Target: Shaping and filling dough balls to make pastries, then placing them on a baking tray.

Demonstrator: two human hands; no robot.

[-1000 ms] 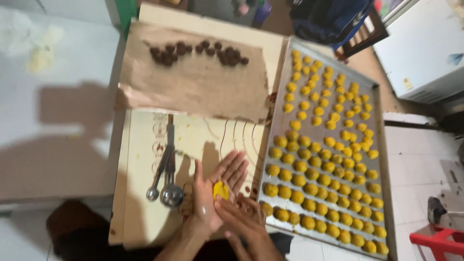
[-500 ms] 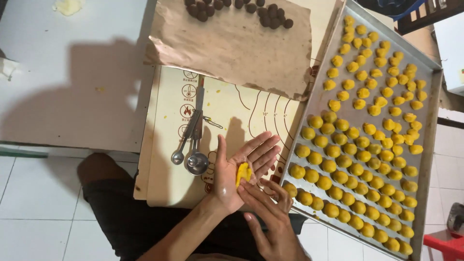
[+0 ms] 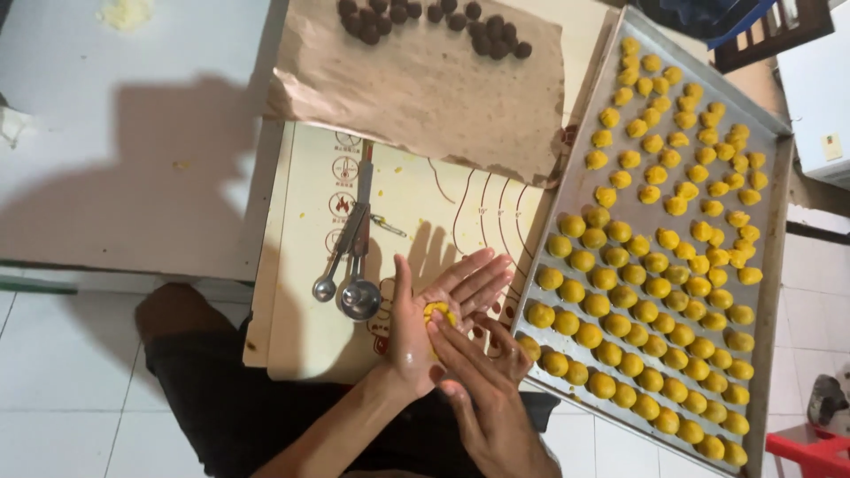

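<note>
My left hand (image 3: 431, 312) lies palm up over the cream baking mat (image 3: 416, 204), with a small piece of yellow dough (image 3: 437, 311) in its palm. My right hand (image 3: 478, 389) reaches across it from below, fingertips pressing on the dough. To the right lies a metal baking tray (image 3: 776, 177) filled with several rows of yellow dough balls (image 3: 660, 265). Several dark brown filling balls (image 3: 425, 18) rest on brown paper (image 3: 425, 97) at the far end of the mat. Metal measuring spoons (image 3: 350, 265) lie on the mat just left of my hands.
A white tabletop (image 3: 133, 133) spreads to the left, with a yellow crumbly lump (image 3: 124, 12) at its far edge. White floor tiles (image 3: 71, 389) show below. A red plastic object (image 3: 810, 447) sits at the bottom right. My dark shorts (image 3: 230, 389) and knee are under the mat's edge.
The view has shifted and come closer. My hands stay together over the mat, the right fingers still working the yellow dough in the left palm.
</note>
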